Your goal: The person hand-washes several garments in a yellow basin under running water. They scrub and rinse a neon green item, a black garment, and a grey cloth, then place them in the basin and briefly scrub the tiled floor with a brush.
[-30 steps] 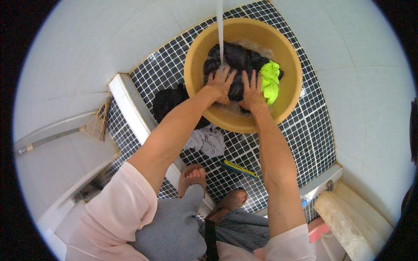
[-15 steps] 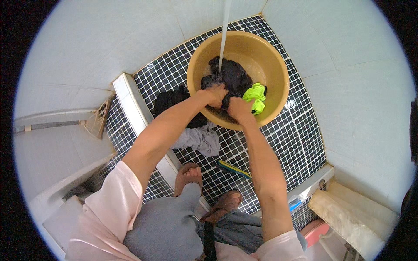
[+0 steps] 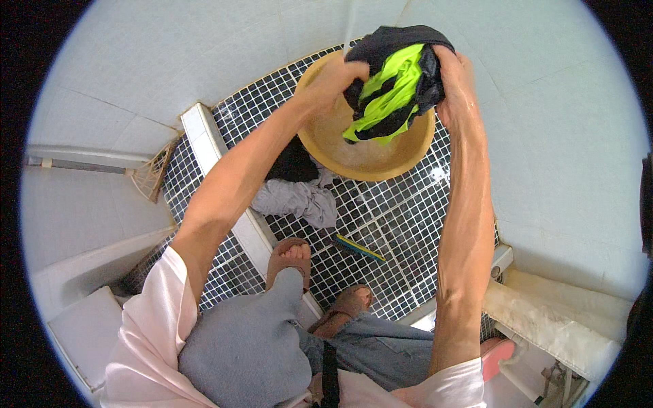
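A black garment with bright yellow-green panels (image 3: 398, 71) hangs above the tan plastic basin (image 3: 320, 153), stretched between my two hands. My left hand (image 3: 339, 80) is closed on its left edge, fingers partly blurred. Its right edge is gripped by my right hand (image 3: 457, 85), with the black rim of the cloth folded under the fingers. Inside the basin, cloudy water (image 3: 354, 146) shows below the cloth; the garment hides the rest. A faint stream of water (image 3: 350, 24) falls behind the garment's upper left.
Black clothing (image 3: 294, 162) and a grey garment (image 3: 299, 200) lie on the dark tiled floor, left of the basin. A yellow-and-green brush (image 3: 360, 248) rests nearer my feet. A white raised ledge (image 3: 204, 132) runs along the left; walls stand close on both sides.
Both hands have risen out of the basin and spread apart, lifting the black and yellow-green garment. It was bunched in the basin under the running water before.
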Action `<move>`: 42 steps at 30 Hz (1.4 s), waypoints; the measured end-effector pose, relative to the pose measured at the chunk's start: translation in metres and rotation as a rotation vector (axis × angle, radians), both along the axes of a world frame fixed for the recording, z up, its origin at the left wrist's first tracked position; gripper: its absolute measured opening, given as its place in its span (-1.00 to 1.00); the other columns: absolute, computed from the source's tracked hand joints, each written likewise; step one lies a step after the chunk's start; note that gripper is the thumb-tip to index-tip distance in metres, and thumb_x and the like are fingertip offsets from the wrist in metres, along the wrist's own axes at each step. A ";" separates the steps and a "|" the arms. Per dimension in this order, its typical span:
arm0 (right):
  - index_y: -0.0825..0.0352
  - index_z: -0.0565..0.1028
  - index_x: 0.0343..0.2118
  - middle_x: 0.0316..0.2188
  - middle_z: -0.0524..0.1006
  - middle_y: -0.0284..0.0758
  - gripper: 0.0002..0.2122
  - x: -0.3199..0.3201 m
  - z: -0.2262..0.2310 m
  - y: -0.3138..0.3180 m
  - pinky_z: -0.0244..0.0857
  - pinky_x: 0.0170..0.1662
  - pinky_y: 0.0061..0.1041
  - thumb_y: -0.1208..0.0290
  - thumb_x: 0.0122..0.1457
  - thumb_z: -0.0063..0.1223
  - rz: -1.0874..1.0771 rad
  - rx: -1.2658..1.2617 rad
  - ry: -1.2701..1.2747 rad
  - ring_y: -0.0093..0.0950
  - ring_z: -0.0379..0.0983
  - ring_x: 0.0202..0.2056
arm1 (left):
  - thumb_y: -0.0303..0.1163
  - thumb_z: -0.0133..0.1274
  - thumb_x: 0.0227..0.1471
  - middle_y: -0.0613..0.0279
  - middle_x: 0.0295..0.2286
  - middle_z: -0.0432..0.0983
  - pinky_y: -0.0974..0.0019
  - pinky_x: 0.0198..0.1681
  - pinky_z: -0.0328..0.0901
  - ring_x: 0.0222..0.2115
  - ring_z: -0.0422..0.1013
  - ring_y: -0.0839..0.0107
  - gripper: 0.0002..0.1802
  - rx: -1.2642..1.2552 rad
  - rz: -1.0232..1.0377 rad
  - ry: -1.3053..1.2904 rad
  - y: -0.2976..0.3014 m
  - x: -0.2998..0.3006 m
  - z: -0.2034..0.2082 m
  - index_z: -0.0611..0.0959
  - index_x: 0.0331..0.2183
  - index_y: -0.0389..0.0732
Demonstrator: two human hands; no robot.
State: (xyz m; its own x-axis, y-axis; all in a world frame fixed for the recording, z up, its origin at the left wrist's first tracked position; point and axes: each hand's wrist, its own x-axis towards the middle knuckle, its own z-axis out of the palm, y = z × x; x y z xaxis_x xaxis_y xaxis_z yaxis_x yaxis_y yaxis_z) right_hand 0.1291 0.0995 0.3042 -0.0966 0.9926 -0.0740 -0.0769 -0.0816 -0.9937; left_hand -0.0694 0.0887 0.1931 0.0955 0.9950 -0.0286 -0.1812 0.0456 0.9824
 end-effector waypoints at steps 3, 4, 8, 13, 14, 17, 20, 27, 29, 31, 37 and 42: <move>0.57 0.59 -0.34 -0.44 0.60 -0.31 -0.64 0.017 -0.030 0.017 0.33 -0.34 -0.46 0.24 0.23 0.05 -0.092 0.113 -0.225 -0.53 0.45 -0.44 | -0.41 0.08 -0.06 0.44 -0.57 0.36 0.41 -0.47 0.20 -0.54 0.26 0.62 -0.88 -0.041 -0.029 -0.057 0.008 -0.004 0.018 0.56 -0.55 -0.24; 0.57 0.59 -0.34 -0.45 0.61 -0.22 -0.63 0.023 -0.050 0.023 0.35 -0.32 -0.42 0.24 0.21 0.05 -0.164 0.093 -0.365 -0.47 0.49 -0.44 | -0.42 0.08 -0.06 0.43 -0.57 0.37 0.40 -0.49 0.21 -0.55 0.27 0.61 -0.88 -0.084 -0.020 -0.067 0.008 -0.007 0.016 0.57 -0.54 -0.25; 0.57 0.59 -0.25 -0.37 0.59 0.17 -0.65 0.041 -0.155 0.031 0.41 -0.13 -0.16 0.28 0.15 0.08 -0.127 0.089 -0.680 -0.02 0.61 -0.28 | -0.36 0.15 -0.02 0.29 -0.51 0.47 0.37 -0.47 0.32 -0.53 0.38 0.53 -0.78 -0.146 0.086 0.192 0.017 -0.014 -0.031 0.60 -0.40 -0.36; 0.50 0.57 -0.08 -0.21 0.59 0.17 -0.62 0.023 -0.247 0.008 0.42 -0.01 -0.06 0.32 0.11 0.14 -0.220 0.142 -1.232 0.10 0.56 -0.14 | -0.31 0.17 0.03 -0.28 -0.07 0.51 0.05 0.09 0.35 0.00 0.44 -0.10 -0.39 -0.060 0.089 0.857 0.013 -0.016 -0.120 0.43 0.07 -0.40; 0.44 0.48 0.06 -0.03 0.51 0.19 -0.54 0.015 -0.256 0.003 0.32 0.13 -0.03 0.31 0.12 0.14 -0.113 0.113 -1.279 0.15 0.44 0.03 | -0.24 0.17 0.06 -0.35 0.17 0.28 -0.04 0.27 0.18 0.26 0.17 -0.16 -0.21 -0.179 -0.122 0.988 0.013 -0.014 -0.132 0.28 0.23 -0.36; 0.33 0.18 0.36 0.37 0.09 0.09 -0.25 -0.012 -0.283 -0.022 0.06 0.29 0.15 0.13 0.15 0.18 0.203 0.279 -1.325 0.07 0.05 0.35 | -0.17 0.17 0.08 -0.26 0.35 -0.10 -0.13 0.40 -0.11 0.41 -0.22 -0.10 0.01 -0.111 -0.340 1.368 -0.006 0.008 -0.165 0.02 0.37 -0.29; 0.29 0.07 0.42 0.47 -0.15 -0.02 -0.15 -0.026 -0.305 -0.029 -0.15 0.33 0.32 -0.02 0.17 0.17 0.334 0.132 -1.477 0.00 -0.20 0.45 | -0.09 0.22 0.04 -0.13 0.41 -0.36 -0.13 0.43 -0.34 0.43 -0.43 -0.02 0.18 -0.234 -0.592 1.514 -0.007 0.016 -0.180 -0.16 0.41 -0.19; 0.42 -0.04 0.43 0.47 -0.19 -0.01 -0.06 -0.023 -0.343 -0.007 -0.21 0.33 0.35 0.00 0.10 0.13 0.389 0.193 -1.671 0.03 -0.26 0.45 | 0.18 0.41 -0.29 -0.24 0.39 -0.34 -0.27 0.40 -0.27 0.40 -0.33 -0.20 0.48 -0.217 -0.667 1.502 0.007 0.015 -0.192 -0.10 0.39 -0.28; 0.42 -0.05 0.43 0.47 -0.20 0.00 -0.04 -0.019 -0.349 -0.002 -0.20 0.36 0.29 -0.01 0.10 0.14 0.379 0.236 -1.636 0.03 -0.29 0.45 | 0.20 0.41 -0.30 -0.25 0.38 -0.34 -0.29 0.39 -0.25 0.40 -0.33 -0.23 0.48 -0.200 -0.634 1.486 0.008 0.016 -0.197 -0.09 0.38 -0.26; 0.41 -0.03 0.42 0.47 -0.19 -0.02 -0.03 -0.015 -0.352 0.003 -0.21 0.38 0.23 -0.03 0.07 0.18 0.384 0.222 -1.534 0.02 -0.30 0.46 | 0.21 0.40 -0.31 -0.26 0.38 -0.31 -0.30 0.39 -0.24 0.39 -0.32 -0.25 0.47 -0.205 -0.646 1.467 0.010 0.017 -0.203 -0.08 0.38 -0.25; 0.37 -0.14 0.45 0.48 -0.29 -0.07 0.03 -0.012 -0.341 0.024 -0.26 0.42 0.08 -0.16 0.12 0.14 0.513 -0.096 -1.265 0.00 -0.42 0.46 | 0.09 0.26 -0.10 -0.29 0.33 -0.11 -0.18 0.39 -0.09 0.35 -0.11 -0.26 0.11 -0.230 -0.540 1.181 0.023 0.003 -0.211 0.16 0.33 -0.23; 0.29 0.22 0.31 0.38 0.03 -0.09 -0.29 -0.029 -0.314 -0.003 -0.13 0.34 0.24 0.07 0.18 0.19 0.288 -0.116 -1.154 0.01 -0.09 0.39 | -0.40 0.13 0.06 -0.24 0.28 0.05 -0.05 0.34 0.10 0.28 0.08 -0.22 -0.35 -0.145 -0.484 1.198 0.007 -0.001 -0.200 0.41 0.19 -0.29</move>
State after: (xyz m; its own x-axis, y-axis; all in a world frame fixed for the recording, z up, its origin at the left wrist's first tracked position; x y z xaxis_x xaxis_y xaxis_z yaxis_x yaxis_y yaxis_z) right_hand 0.1004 0.0965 -0.0101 -0.1315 0.9271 -0.3511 0.8921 -0.0438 -0.4497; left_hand -0.0701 0.0953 -0.0066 0.2826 0.8474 -0.4495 0.8648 -0.0223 0.5016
